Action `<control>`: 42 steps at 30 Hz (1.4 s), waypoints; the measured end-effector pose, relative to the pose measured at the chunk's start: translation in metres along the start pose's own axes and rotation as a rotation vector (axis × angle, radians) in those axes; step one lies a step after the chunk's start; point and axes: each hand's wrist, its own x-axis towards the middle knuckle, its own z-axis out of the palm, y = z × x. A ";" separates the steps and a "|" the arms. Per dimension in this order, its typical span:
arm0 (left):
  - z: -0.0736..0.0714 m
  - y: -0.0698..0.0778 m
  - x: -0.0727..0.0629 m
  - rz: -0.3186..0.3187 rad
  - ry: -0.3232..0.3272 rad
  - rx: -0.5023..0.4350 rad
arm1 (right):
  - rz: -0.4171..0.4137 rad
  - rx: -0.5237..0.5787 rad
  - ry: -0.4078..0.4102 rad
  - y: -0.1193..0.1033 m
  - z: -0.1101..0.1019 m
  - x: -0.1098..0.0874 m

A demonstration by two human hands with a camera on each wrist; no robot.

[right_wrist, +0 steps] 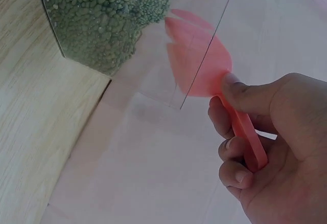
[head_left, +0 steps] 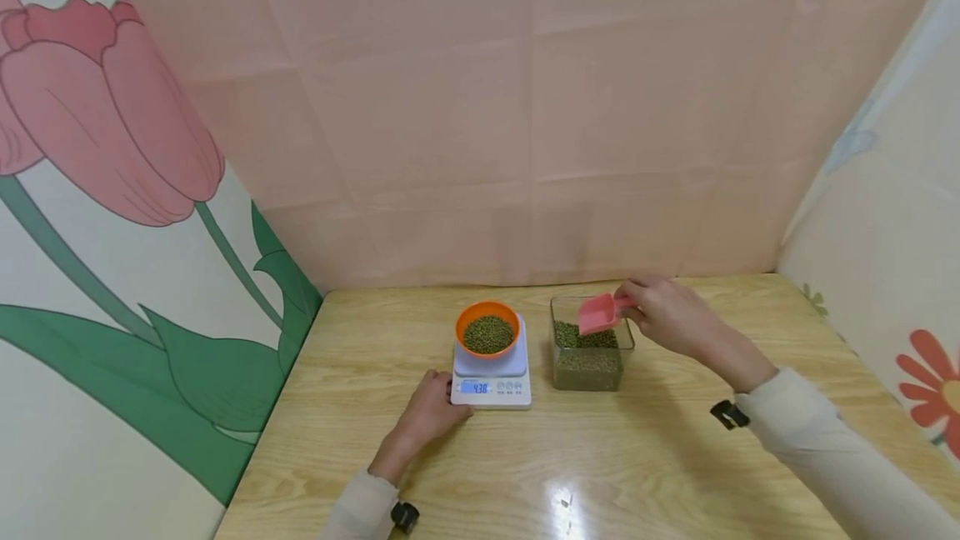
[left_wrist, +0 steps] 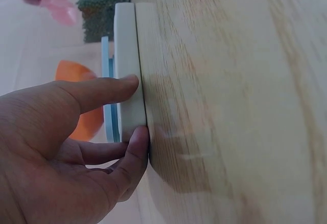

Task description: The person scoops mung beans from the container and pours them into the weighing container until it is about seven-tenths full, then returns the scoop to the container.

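Observation:
A white digital kitchen scale stands on the table, its lit display seeming to read 438. On its platform rests an orange bowl holding green mung beans. My left hand grips the scale's near left corner, thumb along the front edge and fingers curled at the side. To the right, a clear square container is partly filled with mung beans. My right hand holds a pink scoop by its handle above that container; no beans show in the scoop.
The wooden table meets a pink-covered back wall. Painted walls with flowers stand at left and right. Dark clips sit by both sleeves.

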 end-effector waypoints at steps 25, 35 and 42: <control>0.001 -0.002 -0.001 -0.004 -0.003 -0.019 | -0.046 -0.055 -0.045 -0.008 0.015 0.008; 0.001 -0.003 0.000 0.018 0.006 -0.033 | -0.042 -0.097 -0.066 -0.014 0.018 0.011; 0.001 -0.003 0.000 0.017 0.006 -0.044 | -0.021 -0.129 -0.090 -0.019 0.020 0.017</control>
